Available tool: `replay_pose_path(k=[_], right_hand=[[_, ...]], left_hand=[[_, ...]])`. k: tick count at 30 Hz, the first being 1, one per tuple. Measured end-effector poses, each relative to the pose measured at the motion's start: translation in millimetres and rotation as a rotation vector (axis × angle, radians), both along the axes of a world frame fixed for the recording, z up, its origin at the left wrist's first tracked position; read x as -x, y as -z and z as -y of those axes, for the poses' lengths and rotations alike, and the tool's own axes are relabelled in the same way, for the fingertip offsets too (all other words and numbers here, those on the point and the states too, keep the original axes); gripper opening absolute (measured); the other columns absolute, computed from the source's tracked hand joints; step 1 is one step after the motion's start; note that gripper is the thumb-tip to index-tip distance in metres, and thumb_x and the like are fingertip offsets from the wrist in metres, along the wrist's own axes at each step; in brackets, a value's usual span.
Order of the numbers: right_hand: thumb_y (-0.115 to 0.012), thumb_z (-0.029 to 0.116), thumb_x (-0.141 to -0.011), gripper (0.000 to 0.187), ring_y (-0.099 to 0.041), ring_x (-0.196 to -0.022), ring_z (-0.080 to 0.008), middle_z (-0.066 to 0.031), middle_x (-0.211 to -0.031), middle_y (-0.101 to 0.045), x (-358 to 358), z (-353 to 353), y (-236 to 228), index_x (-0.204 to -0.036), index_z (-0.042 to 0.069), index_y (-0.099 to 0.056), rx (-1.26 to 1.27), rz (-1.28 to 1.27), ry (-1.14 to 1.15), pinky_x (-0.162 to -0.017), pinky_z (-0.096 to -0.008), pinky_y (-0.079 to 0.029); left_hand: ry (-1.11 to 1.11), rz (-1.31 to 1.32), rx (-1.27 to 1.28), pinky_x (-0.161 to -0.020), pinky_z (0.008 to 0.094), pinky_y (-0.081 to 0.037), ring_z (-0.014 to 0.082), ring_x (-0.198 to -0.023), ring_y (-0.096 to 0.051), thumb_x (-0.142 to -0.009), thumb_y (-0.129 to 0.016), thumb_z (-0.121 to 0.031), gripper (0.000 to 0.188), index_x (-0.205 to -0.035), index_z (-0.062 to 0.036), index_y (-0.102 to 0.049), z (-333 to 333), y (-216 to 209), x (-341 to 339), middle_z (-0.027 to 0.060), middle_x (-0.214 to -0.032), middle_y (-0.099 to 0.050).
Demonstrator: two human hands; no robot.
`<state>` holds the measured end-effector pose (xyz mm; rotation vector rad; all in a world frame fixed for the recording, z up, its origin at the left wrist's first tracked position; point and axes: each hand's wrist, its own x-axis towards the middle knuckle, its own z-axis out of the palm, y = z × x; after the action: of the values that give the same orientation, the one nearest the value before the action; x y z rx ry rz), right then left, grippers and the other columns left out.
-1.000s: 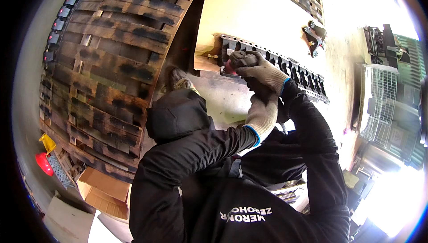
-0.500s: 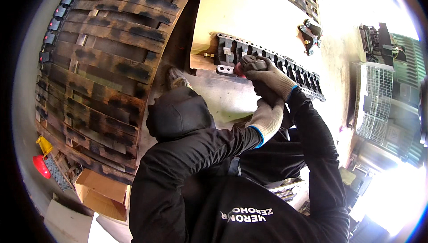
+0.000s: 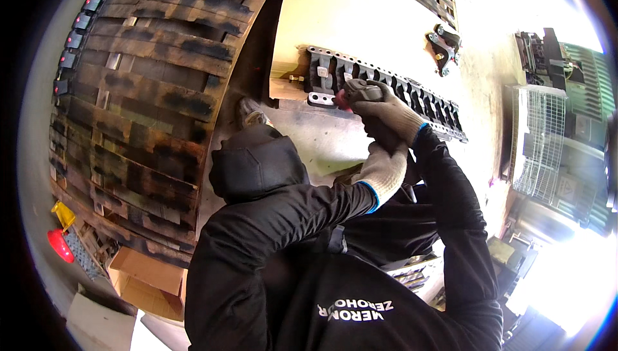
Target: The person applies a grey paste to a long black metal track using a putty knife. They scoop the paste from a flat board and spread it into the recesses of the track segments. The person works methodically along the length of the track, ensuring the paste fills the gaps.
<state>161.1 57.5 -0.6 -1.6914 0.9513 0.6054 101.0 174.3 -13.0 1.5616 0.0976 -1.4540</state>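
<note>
The right hand (image 3: 386, 113), in a grey knitted glove, was closed around the dark body of a small power tool (image 3: 358, 91), whose reddish tip touched the left end of a long black metal casting (image 3: 412, 96) with a row of openings. The left hand (image 3: 385, 169), also gloved, sat just below the right one, with its fingers wrapped around the right wrist; it held nothing else. The casting lay on a pale workbench (image 3: 360, 16) beyond the hands, and a small black bracket (image 3: 444, 40) rested further away on the same surface. To the left of both hands rose a stack of dark wooden pallets (image 3: 148, 93), and below it, near the person's left elbow, stood an open cardboard box (image 3: 145, 277).
</note>
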Motion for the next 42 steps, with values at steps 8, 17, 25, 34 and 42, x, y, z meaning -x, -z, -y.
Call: replay_pose_path(k=[8, 17, 25, 34, 42], right_hand=[[-0.083, 0.025, -0.083, 0.076, -0.065, -0.078, -0.0175, -0.0116, -0.102, -0.064, -3.5, 4.2, 4.2, -0.141, 0.001, -0.040, 0.036, -0.005, 0.029, -0.065, -0.0323, -0.058], [-0.084, 0.029, -0.077, 0.091, -0.066, -0.090, -0.0188, -0.0154, -0.112, -0.065, -23.3, -1.2, 12.5, -0.146, -0.004, -0.036, -0.020, 0.065, -0.143, -0.075, -0.0319, -0.057], [-0.083, 0.029, -0.079, 0.087, -0.065, -0.082, -0.0179, -0.0153, -0.110, -0.064, -24.7, 0.9, 25.0, -0.145, -0.002, -0.037, -0.043, 0.053, -0.125, -0.071, -0.0311, -0.057], [-0.082, 0.021, -0.083, 0.079, -0.064, -0.072, -0.0158, -0.0109, -0.100, -0.064, -16.3, 5.2, 18.8, -0.145, 0.001, -0.037, -0.008, 0.029, -0.066, -0.061, -0.0310, -0.057], [-0.082, 0.021, -0.082, 0.080, -0.065, -0.074, -0.0160, -0.0116, -0.102, -0.064, 4.1, 6.3, 9.5, -0.145, 0.003, -0.037, 0.017, 0.035, -0.025, -0.062, -0.0304, -0.058]], left_hand=[[-0.049, -0.013, 0.046, -0.108, 0.0471, -0.040, 0.0461, -0.129, -0.052, -0.094, -0.049, -0.064, 0.084, -0.139, 0.0059, -0.039, -6.6, -10.0, -13.9, 0.0318, -0.135, -0.056], [-0.197, 0.024, 0.012, -0.104, 0.0486, -0.045, 0.0465, -0.122, -0.058, -0.096, -0.052, -0.052, 0.074, -0.134, 0.0090, -0.038, -7.5, -11.4, -20.5, 0.0348, -0.126, -0.059], [-0.175, -0.017, -0.037, -0.104, 0.0476, -0.044, 0.0452, -0.122, -0.058, -0.097, -0.051, -0.055, 0.077, -0.138, 0.0081, -0.035, -4.5, -9.8, -23.7, 0.0340, -0.128, -0.058], [-0.123, -0.006, 0.022, -0.107, 0.0488, -0.042, 0.0469, -0.127, -0.054, -0.097, -0.051, -0.056, 0.077, -0.137, 0.0077, -0.036, -8.6, -15.2, -19.0, 0.0348, -0.130, -0.057], [-0.039, 0.017, 0.041, -0.108, 0.0506, -0.040, 0.0464, -0.130, -0.051, -0.097, -0.050, -0.057, 0.078, -0.136, 0.0088, -0.038, -5.3, -10.9, -4.5, 0.0352, -0.133, -0.055]])
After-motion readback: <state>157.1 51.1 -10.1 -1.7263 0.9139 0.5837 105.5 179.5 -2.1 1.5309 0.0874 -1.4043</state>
